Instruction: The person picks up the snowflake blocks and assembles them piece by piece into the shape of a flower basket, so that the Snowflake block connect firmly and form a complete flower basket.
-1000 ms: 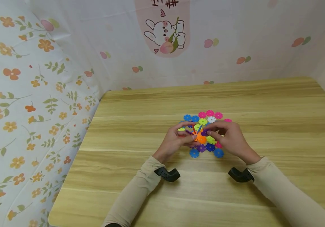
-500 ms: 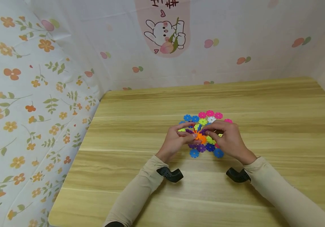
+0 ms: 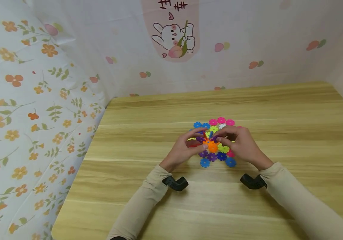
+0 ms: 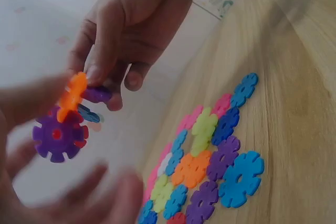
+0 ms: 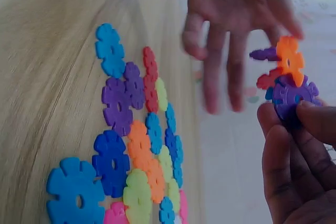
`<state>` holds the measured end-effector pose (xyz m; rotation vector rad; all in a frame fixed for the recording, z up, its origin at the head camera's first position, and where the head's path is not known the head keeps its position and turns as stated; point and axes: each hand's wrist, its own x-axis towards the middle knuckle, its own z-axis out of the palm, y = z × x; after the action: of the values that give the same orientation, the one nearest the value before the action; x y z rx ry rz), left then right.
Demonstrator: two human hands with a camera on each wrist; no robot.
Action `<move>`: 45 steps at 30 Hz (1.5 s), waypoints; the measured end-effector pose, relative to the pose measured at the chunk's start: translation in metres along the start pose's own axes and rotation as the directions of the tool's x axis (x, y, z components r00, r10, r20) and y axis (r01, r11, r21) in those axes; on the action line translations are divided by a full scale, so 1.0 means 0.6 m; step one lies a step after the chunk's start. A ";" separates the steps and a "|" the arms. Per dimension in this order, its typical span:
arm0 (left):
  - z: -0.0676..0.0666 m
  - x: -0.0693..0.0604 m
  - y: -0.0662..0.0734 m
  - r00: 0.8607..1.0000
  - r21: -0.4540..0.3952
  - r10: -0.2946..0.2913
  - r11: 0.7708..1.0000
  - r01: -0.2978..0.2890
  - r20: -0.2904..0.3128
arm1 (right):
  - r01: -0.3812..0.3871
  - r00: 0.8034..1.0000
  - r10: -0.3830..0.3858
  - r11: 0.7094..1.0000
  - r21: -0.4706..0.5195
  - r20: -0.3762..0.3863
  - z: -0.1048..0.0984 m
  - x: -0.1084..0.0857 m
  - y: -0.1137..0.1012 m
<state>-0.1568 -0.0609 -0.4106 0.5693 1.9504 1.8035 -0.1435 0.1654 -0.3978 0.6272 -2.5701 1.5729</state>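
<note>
Above the table, my right hand [image 3: 243, 146] pinches a purple notched disc [image 5: 287, 98] between thumb and fingers. That disc joins an orange disc [image 4: 72, 97] that also carries another purple disc [image 4: 56, 135], a red one [image 5: 269, 78] and a blue one [image 4: 88, 114]. My left hand [image 3: 181, 150] is around the other side with its fingers spread and fairly straight, blurred in both wrist views. Its thumb is at the orange disc; whether it presses on it I cannot tell. The left hand [image 5: 231, 14] curls round none of the discs.
Beneath and around the hands, loose notched discs lie flat on the wooden table [image 3: 147, 133]: blue [image 3: 204, 162], pink [image 3: 221, 120], yellow-green [image 3: 223, 148], white, purple and others. A patterned cloth [image 3: 123, 43] hangs behind the table, and a floral one [image 3: 24, 116] at the left.
My left hand's fingers have loosened and spread away from the joined discs, and the hand has shifted slightly left. My right hand still pinches the purple disc.
</note>
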 end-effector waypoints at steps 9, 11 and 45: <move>0.008 0.009 -0.002 0.992 0.071 0.119 0.990 -0.121 0.032 | -0.022 0.998 0.022 1.000 -0.001 0.054 -0.004 0.006 0.006; 0.008 0.009 -0.002 0.992 0.093 0.127 0.987 -0.128 0.021 | -0.036 0.998 0.038 0.998 -0.044 0.050 -0.008 0.003 0.010; 0.001 0.000 -0.017 0.986 0.257 0.153 0.957 -0.133 -0.059 | 0.013 0.972 0.127 0.811 -0.585 0.197 -0.001 -0.068 0.028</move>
<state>-0.1566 -0.0614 -0.4206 0.7497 2.2650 1.6929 -0.1124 0.1852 -0.4223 0.6859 -3.0345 0.6511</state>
